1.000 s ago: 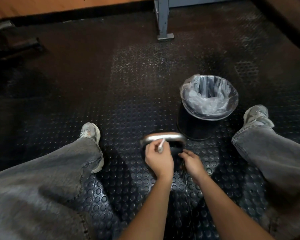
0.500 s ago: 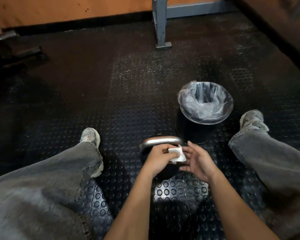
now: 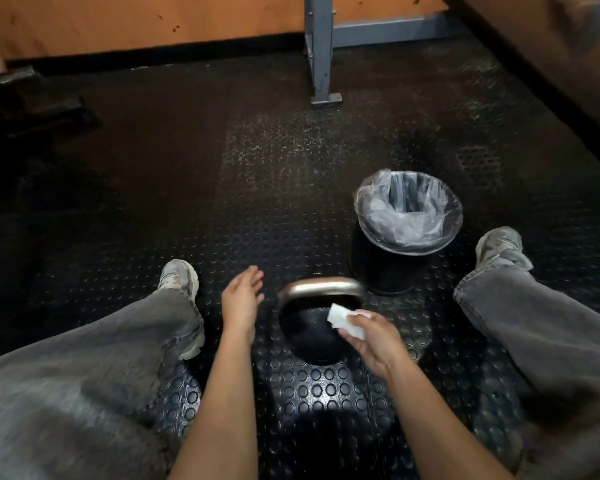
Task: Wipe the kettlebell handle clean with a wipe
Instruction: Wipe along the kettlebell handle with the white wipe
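Right hand (image 3: 371, 336) pinches the wipe (image 3: 345, 320) over the kettlebell (image 3: 309, 336); left hand (image 3: 241, 299) hangs released at nine o'clock, lined bin (image 3: 407, 216) at one o'clock.

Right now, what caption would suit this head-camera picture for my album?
Seated on a studded floor, a person holds a white wipe in the right hand over a kettlebell, left hand open, lined bin nearby.

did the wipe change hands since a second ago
Yes. The wipe was in the left hand at the kettlebell handle's left end; now the right hand holds it below the handle's right end.
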Demonstrator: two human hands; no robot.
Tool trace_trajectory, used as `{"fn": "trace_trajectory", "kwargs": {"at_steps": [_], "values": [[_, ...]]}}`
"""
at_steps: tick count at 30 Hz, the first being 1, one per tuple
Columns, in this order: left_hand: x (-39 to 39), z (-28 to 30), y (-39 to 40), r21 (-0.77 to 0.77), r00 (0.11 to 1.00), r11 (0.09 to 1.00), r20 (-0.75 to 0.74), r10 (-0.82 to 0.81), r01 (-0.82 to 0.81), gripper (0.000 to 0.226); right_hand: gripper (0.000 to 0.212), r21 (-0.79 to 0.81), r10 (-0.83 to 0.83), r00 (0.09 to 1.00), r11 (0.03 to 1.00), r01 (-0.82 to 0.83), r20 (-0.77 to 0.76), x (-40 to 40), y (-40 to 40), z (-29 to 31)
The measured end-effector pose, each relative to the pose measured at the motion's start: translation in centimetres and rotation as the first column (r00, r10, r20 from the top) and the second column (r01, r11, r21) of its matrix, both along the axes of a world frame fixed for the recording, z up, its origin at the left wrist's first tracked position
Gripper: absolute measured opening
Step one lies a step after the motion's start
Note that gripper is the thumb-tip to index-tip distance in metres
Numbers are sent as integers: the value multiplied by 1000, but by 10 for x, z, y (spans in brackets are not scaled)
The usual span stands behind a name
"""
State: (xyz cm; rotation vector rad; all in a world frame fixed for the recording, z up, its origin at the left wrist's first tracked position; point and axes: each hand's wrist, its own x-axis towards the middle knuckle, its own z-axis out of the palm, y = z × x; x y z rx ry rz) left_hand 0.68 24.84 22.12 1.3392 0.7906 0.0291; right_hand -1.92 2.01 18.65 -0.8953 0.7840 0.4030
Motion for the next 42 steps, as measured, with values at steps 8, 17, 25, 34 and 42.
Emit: {"fn": "trace_trajectory", "kwargs": {"at_steps": [8,17,25,34,42], "values": [[-16,-56,-34,-298,961,954,-272,-58,-27,59,32,206,-401,889,871,445,-221,35,25,-24],[-18,-74,-28,-299,957,952,-254,-138,58,48,51,363,-393,913,839,406,-112,13,46,2],[-17,-77,-27,-268,954,958,-247,-171,103,42,37,233,-458,852,826,513,-254,28,38,-13],[-18,-84,-26,-287,960,954,-231,-160,90,44,30,381,-391,917,837,392,-83,2,51,5],[-18,-87,-26,-281,962,957,-231,-146,78,44,38,238,-426,867,842,484,-257,24,31,-16]]}}
